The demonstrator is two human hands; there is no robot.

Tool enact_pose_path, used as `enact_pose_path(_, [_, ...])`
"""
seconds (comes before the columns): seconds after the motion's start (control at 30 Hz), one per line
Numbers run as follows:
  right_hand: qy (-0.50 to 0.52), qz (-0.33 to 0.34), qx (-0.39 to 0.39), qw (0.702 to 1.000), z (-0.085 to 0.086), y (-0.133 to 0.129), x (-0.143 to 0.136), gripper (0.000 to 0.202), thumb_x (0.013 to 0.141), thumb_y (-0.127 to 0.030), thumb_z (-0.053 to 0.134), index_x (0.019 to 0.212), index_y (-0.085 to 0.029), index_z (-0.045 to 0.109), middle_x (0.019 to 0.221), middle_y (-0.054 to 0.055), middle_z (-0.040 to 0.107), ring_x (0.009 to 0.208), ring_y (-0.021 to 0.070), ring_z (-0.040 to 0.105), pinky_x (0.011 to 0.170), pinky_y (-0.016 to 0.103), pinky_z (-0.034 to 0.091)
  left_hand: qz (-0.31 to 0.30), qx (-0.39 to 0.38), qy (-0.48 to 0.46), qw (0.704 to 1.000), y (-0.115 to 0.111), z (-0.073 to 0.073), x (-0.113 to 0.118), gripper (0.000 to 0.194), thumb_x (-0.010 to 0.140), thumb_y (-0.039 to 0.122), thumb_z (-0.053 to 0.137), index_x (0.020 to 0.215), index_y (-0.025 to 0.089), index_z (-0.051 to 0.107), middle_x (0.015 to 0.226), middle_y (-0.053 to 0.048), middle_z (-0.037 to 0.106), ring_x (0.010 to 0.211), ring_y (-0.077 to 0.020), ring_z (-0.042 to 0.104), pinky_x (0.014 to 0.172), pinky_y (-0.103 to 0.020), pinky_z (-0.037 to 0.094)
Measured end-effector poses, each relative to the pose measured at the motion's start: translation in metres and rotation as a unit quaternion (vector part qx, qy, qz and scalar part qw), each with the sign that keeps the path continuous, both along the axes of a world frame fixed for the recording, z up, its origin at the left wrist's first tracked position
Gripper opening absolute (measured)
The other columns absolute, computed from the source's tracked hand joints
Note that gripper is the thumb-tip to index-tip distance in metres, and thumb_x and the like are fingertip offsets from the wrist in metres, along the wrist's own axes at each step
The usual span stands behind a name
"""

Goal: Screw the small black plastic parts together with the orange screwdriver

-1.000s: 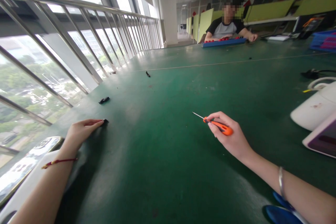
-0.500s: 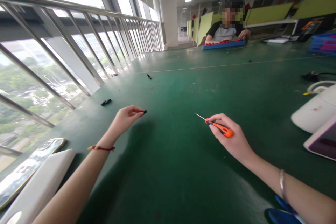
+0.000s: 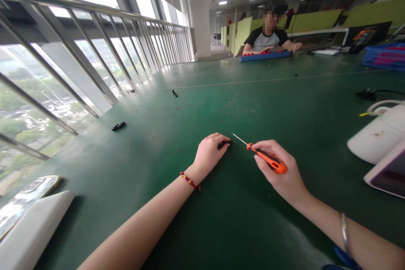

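Observation:
My left hand pinches a small black part just above or on the green table; its exact kind does not show. My right hand is closed round the orange and black handle of a screwdriver. The thin metal shaft points up and to the left, its tip close to the black part with a small gap between them. Another small black piece lies on the table to the left, and a smaller black piece lies farther back.
A phone and a white box lie at the left edge, beside a metal railing. At the right stand a white rounded object and a blue basket. Across the table sits a person behind a blue tray.
My left hand has moved right with the black part, bringing it close to the screwdriver tip. My right hand has barely moved. The view has shifted slightly to the right.

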State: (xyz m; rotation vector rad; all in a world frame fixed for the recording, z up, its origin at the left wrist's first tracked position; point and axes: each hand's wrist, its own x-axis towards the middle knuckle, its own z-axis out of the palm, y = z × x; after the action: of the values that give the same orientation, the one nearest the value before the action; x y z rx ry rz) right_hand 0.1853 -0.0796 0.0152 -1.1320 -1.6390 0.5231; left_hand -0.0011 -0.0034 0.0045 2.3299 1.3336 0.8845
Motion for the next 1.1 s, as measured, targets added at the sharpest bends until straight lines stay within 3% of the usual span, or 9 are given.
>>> enact_pose_path(0.23, [-0.010,0.008,0.038,0.999,0.0018,-0.0039,0.0006,0.005,0.081,-0.017,0.054,0.083,-0.021,0.056,0.068,-0.001,0.063,0.051,0.0095,0.056,0.048,0.020,0.044,0.034,-0.011,-0.004,0.999,-0.0008,-0.0003,-0.0019,0.018,0.081,0.017,0.058,0.092,0.021,0.071,0.098,-0.004,0.071,0.089,-0.0194,0.066,0.081,-0.032,0.053])
enact_pose_path(0.67, [-0.007,0.020,0.026,0.999,-0.0001,-0.0016,0.0006,0.005,0.081,-0.016,0.054,0.082,-0.020,0.056,0.066,-0.002,0.061,0.051,0.0093,0.055,0.048,0.020,0.043,0.039,0.007,0.017,0.999,-0.0026,-0.0014,0.0001,0.020,0.086,0.020,0.056,0.098,0.021,0.072,0.105,-0.001,0.071,0.094,-0.0184,0.065,0.087,-0.031,0.051])
enact_pose_path(1.1, [-0.002,0.024,0.034,0.999,-0.0008,-0.0014,0.0019,0.005,0.082,-0.016,0.053,0.082,-0.019,0.056,0.064,-0.002,0.060,0.049,0.0088,0.053,0.047,0.019,0.042,0.038,0.024,0.039,0.998,-0.0058,0.0024,0.0006,0.016,0.083,0.016,0.054,0.090,0.021,0.068,0.096,0.000,0.071,0.090,-0.0171,0.064,0.080,-0.028,0.051])
